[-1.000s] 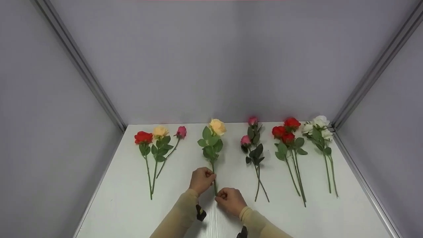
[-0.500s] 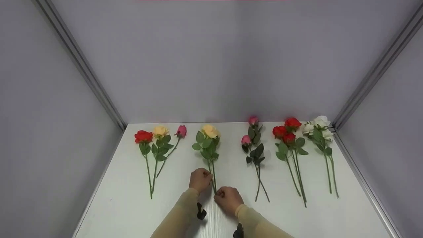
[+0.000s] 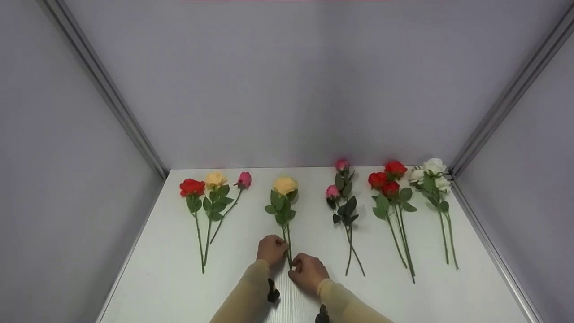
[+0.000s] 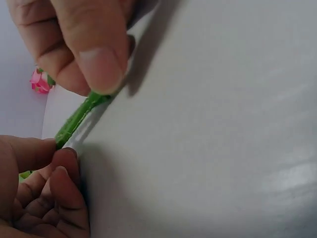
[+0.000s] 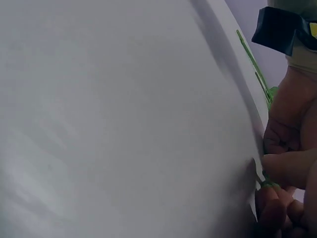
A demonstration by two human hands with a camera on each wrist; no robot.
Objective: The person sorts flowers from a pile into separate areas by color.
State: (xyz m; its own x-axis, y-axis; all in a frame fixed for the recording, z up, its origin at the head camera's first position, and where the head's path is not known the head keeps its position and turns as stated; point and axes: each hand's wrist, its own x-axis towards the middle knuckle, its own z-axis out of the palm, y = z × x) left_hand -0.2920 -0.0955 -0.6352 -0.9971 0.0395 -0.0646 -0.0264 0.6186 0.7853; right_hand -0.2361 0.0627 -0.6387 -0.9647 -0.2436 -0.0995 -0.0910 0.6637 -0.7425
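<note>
Two yellow roses point(image 3: 285, 185) lie side by side in the middle of the white table, their blooms overlapping in the head view. My left hand point(image 3: 271, 249) pinches their stems between thumb and fingers, partway down. Lower, at the stem ends, my right hand point(image 3: 309, 272) pinches with thumb and forefinger. Between the two hands a short stretch of green stem point(image 4: 77, 121) shows in the left wrist view, close over the tabletop. The fingertips hide the very ends of the stems.
Left on the table point(image 3: 170, 287) lie a red rose point(image 3: 192, 187), another yellow rose point(image 3: 215, 179) and a pink rose point(image 3: 244, 179). Rightward come two pink roses point(image 3: 332, 191) with crossed stems, three red roses point(image 3: 390, 188) and white roses point(image 3: 434, 166). Grey panels point(image 3: 287, 89) enclose the table.
The yellow blooms first swung left, the second stem coming into view beside the first, then came nearer. Both hands shifted slightly and keep their hold. The other roses lie as before.
</note>
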